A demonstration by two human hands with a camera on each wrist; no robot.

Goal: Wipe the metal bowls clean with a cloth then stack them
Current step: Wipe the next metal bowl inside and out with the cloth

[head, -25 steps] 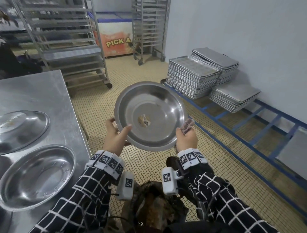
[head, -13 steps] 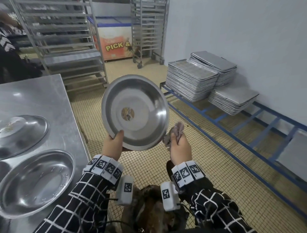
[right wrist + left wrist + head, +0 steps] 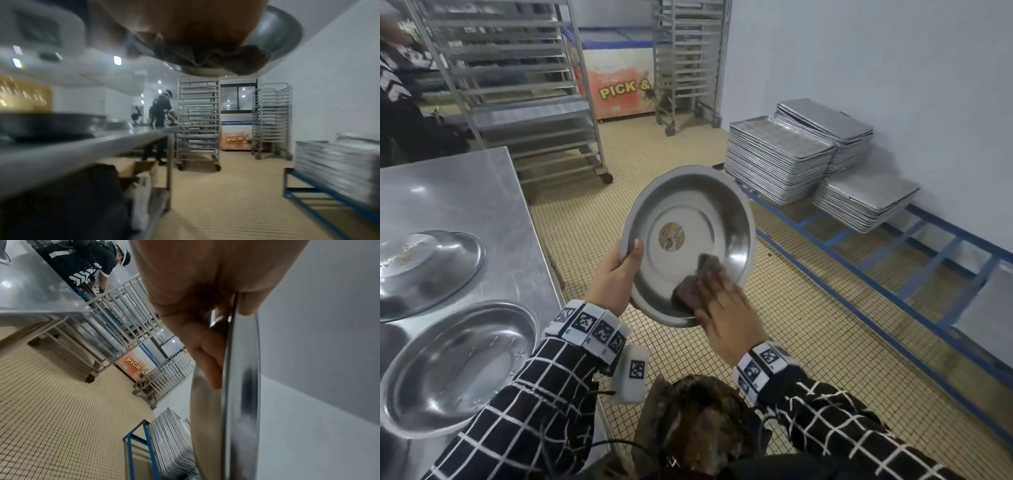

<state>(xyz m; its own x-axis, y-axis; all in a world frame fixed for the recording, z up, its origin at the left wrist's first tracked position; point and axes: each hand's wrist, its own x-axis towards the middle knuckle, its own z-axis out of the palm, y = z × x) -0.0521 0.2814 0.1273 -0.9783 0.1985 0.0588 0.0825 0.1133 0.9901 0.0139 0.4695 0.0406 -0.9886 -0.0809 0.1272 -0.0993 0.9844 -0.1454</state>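
I hold a round metal bowl (image 3: 688, 212) tilted toward me over the floor; a round sticker (image 3: 671, 234) sits in its middle. My left hand (image 3: 625, 265) grips the left rim, thumb inside and fingers behind. My right hand (image 3: 719, 287) presses a crumpled brown cloth (image 3: 686, 289) flat against the lower right of the inside. In the left wrist view the rim (image 3: 242, 402) runs edge-on past my fingers (image 3: 205, 353). The right wrist view shows the cloth (image 3: 216, 60) bunched under my palm against the bowl (image 3: 277, 32). Two more metal bowls lie on the table, one upright (image 3: 458, 366), one upside down (image 3: 424, 267) with crumbs on it.
The steel table (image 3: 465, 192) stands at my left. Stacked baking trays (image 3: 777, 164) rest on a low blue frame (image 3: 893, 274) along the right wall. Wheeled tray racks (image 3: 517, 85) and an orange freezer (image 3: 619, 89) stand at the back. Another person (image 3: 393, 102) is at far left.
The bowl has tipped up to face me. My right hand left the rim, drew back with the cloth, and now presses it inside the bowl.
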